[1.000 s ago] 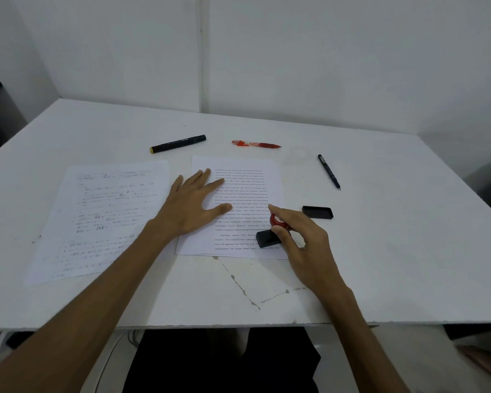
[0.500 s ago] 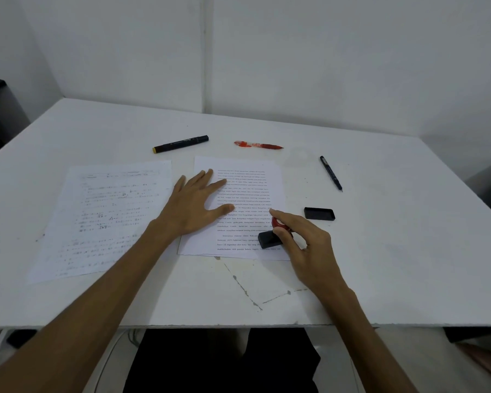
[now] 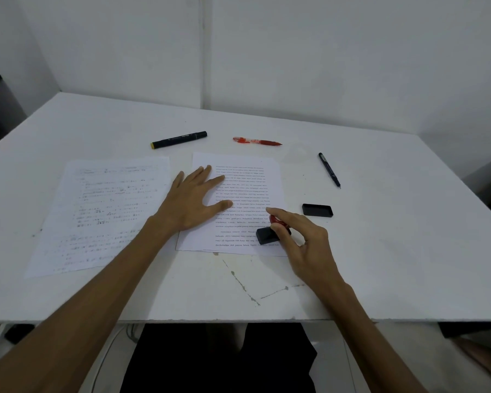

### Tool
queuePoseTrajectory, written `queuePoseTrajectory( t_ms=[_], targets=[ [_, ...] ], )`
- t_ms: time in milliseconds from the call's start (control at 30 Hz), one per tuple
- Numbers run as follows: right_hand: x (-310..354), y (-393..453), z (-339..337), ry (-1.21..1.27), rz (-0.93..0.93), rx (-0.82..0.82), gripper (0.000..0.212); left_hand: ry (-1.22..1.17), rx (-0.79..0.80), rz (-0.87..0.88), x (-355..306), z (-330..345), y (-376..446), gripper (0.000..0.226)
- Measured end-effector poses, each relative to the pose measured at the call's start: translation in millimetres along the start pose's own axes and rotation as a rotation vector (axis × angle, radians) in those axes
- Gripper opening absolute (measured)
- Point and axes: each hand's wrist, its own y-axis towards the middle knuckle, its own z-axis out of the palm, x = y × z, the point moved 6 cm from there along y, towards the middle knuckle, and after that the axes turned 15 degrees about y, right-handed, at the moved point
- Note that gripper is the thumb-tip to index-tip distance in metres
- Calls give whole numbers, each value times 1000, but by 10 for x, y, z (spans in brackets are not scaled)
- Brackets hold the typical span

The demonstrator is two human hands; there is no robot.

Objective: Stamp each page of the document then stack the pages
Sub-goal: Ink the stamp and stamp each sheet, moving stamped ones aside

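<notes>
On the white tabletop (image 3: 380, 251) a printed page (image 3: 247, 194) lies near the middle, its block of typed lines too small to read. The left hand (image 3: 194, 201) rests flat on this page's left half, fingers straight and spread, pointing toward 1 o'clock; its grip is apart, pressing and holding nothing. The right hand (image 3: 304, 245) sits at the page's 5 o'clock corner, thumb and index finger pinching a stamp (image 3: 270, 232) with a red handle and a black rectangular base; its grip is clamped on the stamp, whose base meets the paper over the last lines of text. Whether the base presses fully flat cannot be told. At 9 o'clock from the printed page, just beside it, lies a second sheet (image 3: 102, 211) covered in faint writing, also unreadable, slightly rotated. At 3 o'clock from the stamp, on bare surface, sits a black rectangular cap (image 3: 317, 210). Along the far side, at 11 o'clock from the printed page, lies a black marker (image 3: 179, 139) with a yellow end and pale lettering on its barrel that is too blurred to read. At 12 o'clock lies a red pen (image 3: 257, 141), and at 2 o'clock a thin black pen (image 3: 329, 170) points away from the page. Grey chipped marks (image 3: 244, 287) scar the surface near the front edge.
</notes>
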Motion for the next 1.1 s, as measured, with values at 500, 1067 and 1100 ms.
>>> queuePoseTrajectory(
  t_ms=[500,1067,1100],
  targets=[
    [-29,14,-45,25,108,92,47,0,7,4,12,20,13,91],
    [-192,425,-173,352,182,-337,47,-43,-5,-5,12,-6,5,88],
    [-201,462,-151,355,173,-337,46,-53,-9,-10,16,-3,9,87]
  ],
)
